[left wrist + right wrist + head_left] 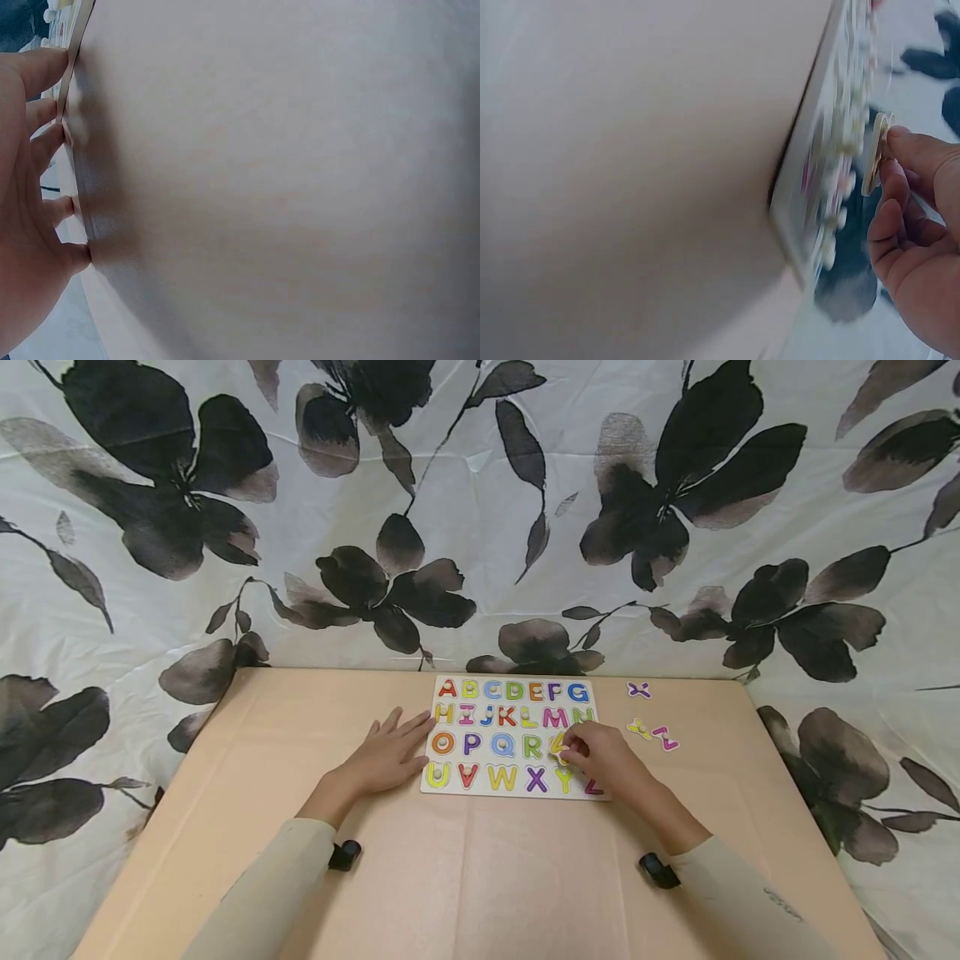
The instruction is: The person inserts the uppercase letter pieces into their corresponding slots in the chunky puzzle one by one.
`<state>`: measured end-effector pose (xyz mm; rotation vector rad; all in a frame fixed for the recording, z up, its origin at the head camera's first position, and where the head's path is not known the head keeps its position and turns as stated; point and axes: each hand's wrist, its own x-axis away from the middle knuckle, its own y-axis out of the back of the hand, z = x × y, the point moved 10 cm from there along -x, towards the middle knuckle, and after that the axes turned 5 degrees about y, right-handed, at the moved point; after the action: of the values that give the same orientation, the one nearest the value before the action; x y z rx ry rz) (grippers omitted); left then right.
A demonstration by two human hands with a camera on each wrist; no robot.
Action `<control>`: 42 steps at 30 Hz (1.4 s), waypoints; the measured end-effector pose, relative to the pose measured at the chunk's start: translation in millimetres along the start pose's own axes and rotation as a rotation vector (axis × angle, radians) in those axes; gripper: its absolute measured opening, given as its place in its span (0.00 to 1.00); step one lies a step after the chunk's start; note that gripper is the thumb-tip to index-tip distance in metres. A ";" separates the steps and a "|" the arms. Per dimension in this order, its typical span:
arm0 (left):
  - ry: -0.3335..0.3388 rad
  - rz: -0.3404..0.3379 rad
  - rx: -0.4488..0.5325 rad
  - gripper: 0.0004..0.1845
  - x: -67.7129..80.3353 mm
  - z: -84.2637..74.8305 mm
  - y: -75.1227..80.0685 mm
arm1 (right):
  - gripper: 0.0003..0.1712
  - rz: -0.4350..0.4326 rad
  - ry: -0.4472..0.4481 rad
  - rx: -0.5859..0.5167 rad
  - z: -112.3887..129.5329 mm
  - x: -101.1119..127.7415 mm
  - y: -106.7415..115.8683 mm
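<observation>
A white alphabet puzzle board (480, 787) with colourful letters lies at the middle of the table. My right hand (600, 758) pinches a yellow letter piece (558, 747) between thumb and fingers, over the board just right of the R; the fingers partly hide which letter it is. In the right wrist view this letter piece (877, 154) is seen edge-on, raised above the board's surface. With fingers spread and fairly straight, my left hand (386, 754) rests at the board's left edge, fingertips touching it. The right hand covers part of the board's right side.
To the right of the board lie three loose letter pieces: a purple X (639, 690), a yellow Y (638, 728) and a pink Z (665, 738). A tan table (480, 877) carries everything. A floral cloth (495, 518) hangs behind its far edge.
</observation>
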<state>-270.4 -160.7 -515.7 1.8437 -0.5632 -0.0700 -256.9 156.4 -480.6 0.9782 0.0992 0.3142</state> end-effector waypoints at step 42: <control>0.005 0.006 0.004 0.37 0.7 -0.8 1.6 | 0.04 0.098 0.324 0.058 89.0 -12.1 -63.2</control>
<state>-270.0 -160.6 -513.8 1.8459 -0.5658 -0.0603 -234.8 48.8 -483.9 0.9847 0.3571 0.5611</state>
